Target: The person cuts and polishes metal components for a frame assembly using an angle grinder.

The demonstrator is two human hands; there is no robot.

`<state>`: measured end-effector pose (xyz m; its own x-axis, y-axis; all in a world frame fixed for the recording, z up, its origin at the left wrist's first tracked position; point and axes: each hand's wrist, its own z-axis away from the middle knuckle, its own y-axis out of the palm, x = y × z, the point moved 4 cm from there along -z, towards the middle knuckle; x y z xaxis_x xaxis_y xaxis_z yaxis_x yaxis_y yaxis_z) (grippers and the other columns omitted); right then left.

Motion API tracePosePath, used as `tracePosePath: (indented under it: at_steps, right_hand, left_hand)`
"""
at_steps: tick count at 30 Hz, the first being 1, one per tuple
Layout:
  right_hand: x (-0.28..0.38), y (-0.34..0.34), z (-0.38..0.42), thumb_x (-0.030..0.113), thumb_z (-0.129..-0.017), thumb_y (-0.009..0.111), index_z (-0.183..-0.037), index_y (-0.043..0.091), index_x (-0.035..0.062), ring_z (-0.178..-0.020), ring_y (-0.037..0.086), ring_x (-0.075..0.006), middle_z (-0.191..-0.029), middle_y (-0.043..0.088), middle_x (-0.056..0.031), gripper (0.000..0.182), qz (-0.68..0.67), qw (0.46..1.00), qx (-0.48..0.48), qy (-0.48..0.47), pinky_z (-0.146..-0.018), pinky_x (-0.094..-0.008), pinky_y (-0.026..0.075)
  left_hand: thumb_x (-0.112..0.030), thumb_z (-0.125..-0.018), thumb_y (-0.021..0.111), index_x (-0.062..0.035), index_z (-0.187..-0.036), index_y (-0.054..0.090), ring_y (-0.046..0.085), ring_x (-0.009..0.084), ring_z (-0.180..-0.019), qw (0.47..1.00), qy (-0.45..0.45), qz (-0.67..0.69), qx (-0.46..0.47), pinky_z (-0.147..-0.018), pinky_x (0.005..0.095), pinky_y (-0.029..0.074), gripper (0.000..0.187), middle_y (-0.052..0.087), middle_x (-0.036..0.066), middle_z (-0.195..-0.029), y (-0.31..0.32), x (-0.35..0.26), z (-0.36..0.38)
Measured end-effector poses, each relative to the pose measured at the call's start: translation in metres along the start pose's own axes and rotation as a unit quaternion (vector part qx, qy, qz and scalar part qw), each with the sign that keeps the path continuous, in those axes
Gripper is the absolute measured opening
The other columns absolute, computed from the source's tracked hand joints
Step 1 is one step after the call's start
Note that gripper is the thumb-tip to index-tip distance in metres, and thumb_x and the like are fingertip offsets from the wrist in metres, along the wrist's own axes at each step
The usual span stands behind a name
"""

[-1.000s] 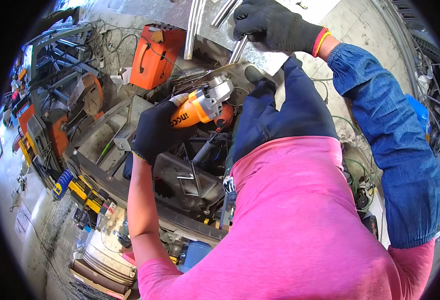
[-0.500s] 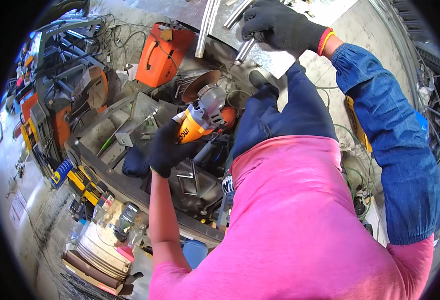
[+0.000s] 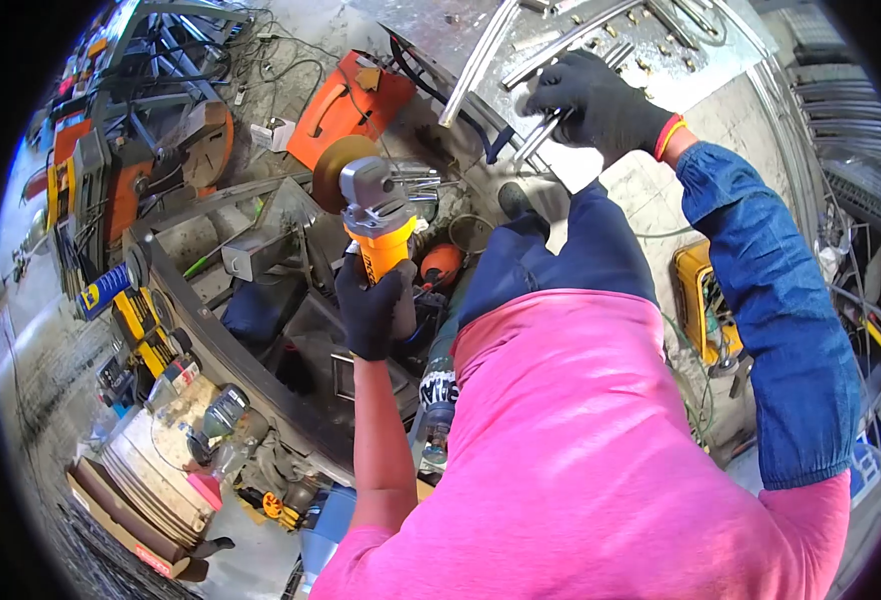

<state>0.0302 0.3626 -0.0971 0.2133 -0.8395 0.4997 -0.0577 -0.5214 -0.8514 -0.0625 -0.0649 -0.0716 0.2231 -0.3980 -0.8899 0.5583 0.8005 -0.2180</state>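
Note:
My left hand (image 3: 371, 310), in a black glove, is wrapped round the yellow and grey body of an angle grinder (image 3: 381, 212). The grinder points up and away, and its brownish disc (image 3: 336, 172) faces left. At the metal-topped table, my gloved right hand (image 3: 601, 105) is closed round a shiny metal tube (image 3: 541, 138), whose end sticks out toward the lower left. The fingertips of that hand are partly hidden. More metal tubes (image 3: 481, 60) lie on the tabletop (image 3: 696, 85) beside and beyond it.
An orange machine (image 3: 346, 110) stands left of the table, with cables on the floor behind it. A dark metal frame (image 3: 221, 340) curves along my left, cluttered with parts. A yellow case (image 3: 696, 300) is at my right. A chop saw (image 3: 196, 150) stands farther left.
My left hand has turned the grinder more upright and moved it slightly right in view. The right hand, still on the tube, appears a little lower and farther right; the view has shifted.

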Motion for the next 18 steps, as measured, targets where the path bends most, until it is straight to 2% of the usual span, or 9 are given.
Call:
tracePosePath:
  at_steps: [4, 7, 10, 11, 12, 14, 15, 16, 18]
  right_hand:
    - [-0.002, -0.002, -0.007, 0.012, -0.075, 0.088, -0.108, 0.080, 0.0190, -0.116, 0.067, -0.0355, -0.119, 0.073, -0.0053, 0.035, -0.004, 0.999, -0.020, -0.046, -0.099, -0.0483, 0.054]
    - [0.026, -0.029, -0.017, 0.012, -0.085, 0.080, -0.117, 0.080, 0.0158, -0.112, 0.068, -0.0383, -0.117, 0.074, -0.0100, 0.033, -0.026, 0.996, -0.086, 0.026, -0.096, -0.0485, 0.055]
    - [0.047, -0.062, -0.030, 0.027, -0.098, 0.081, -0.128, 0.078, 0.0101, -0.117, 0.068, -0.0418, -0.120, 0.073, -0.0148, 0.035, -0.087, 0.972, -0.207, 0.072, -0.103, -0.0508, 0.055]
    - [0.050, -0.065, -0.030, 0.034, -0.102, 0.080, -0.135, 0.075, 0.0083, -0.119, 0.068, -0.0430, -0.123, 0.073, -0.0162, 0.042, -0.106, 0.961, -0.243, 0.075, -0.105, -0.0520, 0.055]
    - [0.060, -0.073, -0.033, 0.029, -0.104, 0.079, -0.138, 0.073, 0.0065, -0.116, 0.069, -0.0391, -0.123, 0.071, -0.0152, 0.042, -0.112, 0.957, -0.255, 0.081, -0.102, -0.0484, 0.056]
    - [0.077, -0.084, -0.042, 0.022, -0.104, 0.079, -0.140, 0.072, 0.0054, -0.111, 0.070, -0.0328, -0.123, 0.069, -0.0140, 0.040, -0.264, 0.928, -0.195, 0.175, -0.100, -0.0432, 0.056]
    - [0.076, -0.081, -0.045, 0.016, -0.103, 0.077, -0.140, 0.071, 0.0048, -0.108, 0.069, -0.0272, -0.121, 0.068, -0.0131, 0.039, -0.262, 0.928, -0.217, 0.150, -0.098, -0.0394, 0.055]
    - [0.082, -0.086, -0.051, 0.016, -0.103, 0.077, -0.141, 0.071, 0.0043, -0.109, 0.068, -0.0253, -0.120, 0.068, -0.0125, 0.040, -0.317, 0.918, -0.190, 0.146, -0.098, -0.0397, 0.056]
    - [0.084, -0.083, -0.058, 0.018, -0.104, 0.077, -0.141, 0.071, 0.0027, -0.107, 0.067, -0.0216, -0.118, 0.070, -0.0103, 0.040, -0.371, 0.894, -0.184, 0.172, -0.098, -0.0388, 0.055]
  left_hand:
    - [-0.012, -0.089, 0.083, 0.0021, -0.134, 0.071, 0.074, 0.0137, -0.097, 0.998, 0.013, 0.059, -0.035, -0.087, 0.0335, 0.060, 0.049, 0.079, 0.006, -0.113, 0.008, -0.011, 0.014]
    - [-0.015, -0.094, 0.080, -0.0007, -0.137, 0.068, 0.074, 0.0162, -0.099, 0.997, 0.015, 0.037, -0.060, -0.089, 0.0343, 0.060, 0.046, 0.077, 0.007, -0.114, 0.000, -0.007, 0.023]
    - [-0.013, -0.095, 0.079, -0.0015, -0.134, 0.069, 0.074, 0.0166, -0.098, 0.991, 0.020, 0.085, -0.099, -0.088, 0.0336, 0.059, 0.042, 0.076, 0.007, -0.112, -0.004, 0.006, 0.029]
    - [-0.013, -0.095, 0.078, -0.0015, -0.132, 0.069, 0.074, 0.0164, -0.096, 0.992, 0.034, 0.068, -0.100, -0.086, 0.0332, 0.059, 0.040, 0.076, 0.006, -0.111, -0.008, 0.012, 0.029]
    - [-0.014, -0.096, 0.079, -0.0006, -0.132, 0.069, 0.076, 0.0170, -0.095, 0.991, 0.050, 0.047, -0.111, -0.085, 0.0333, 0.060, 0.040, 0.077, 0.008, -0.110, -0.009, 0.015, 0.030]
    - [-0.014, -0.097, 0.079, 0.0006, -0.133, 0.069, 0.077, 0.0180, -0.095, 0.987, 0.025, 0.102, -0.123, -0.085, 0.0339, 0.061, 0.040, 0.078, 0.010, -0.110, -0.007, 0.018, 0.032]
    - [-0.008, -0.096, 0.080, -0.0006, -0.130, 0.071, 0.073, 0.0148, -0.098, 0.984, 0.016, 0.126, -0.122, -0.086, 0.0324, 0.059, 0.036, 0.077, 0.005, -0.110, -0.004, 0.010, 0.035]
    - [-0.008, -0.096, 0.080, -0.0006, -0.130, 0.071, 0.073, 0.0148, -0.098, 0.983, 0.026, 0.132, -0.123, -0.086, 0.0324, 0.059, 0.036, 0.077, 0.005, -0.110, -0.002, 0.007, 0.036]
    - [-0.010, -0.098, 0.077, 0.0027, -0.134, 0.068, 0.078, 0.0206, -0.095, 0.983, 0.035, 0.115, -0.140, -0.085, 0.0351, 0.062, 0.039, 0.079, 0.013, -0.111, -0.002, 0.004, 0.040]
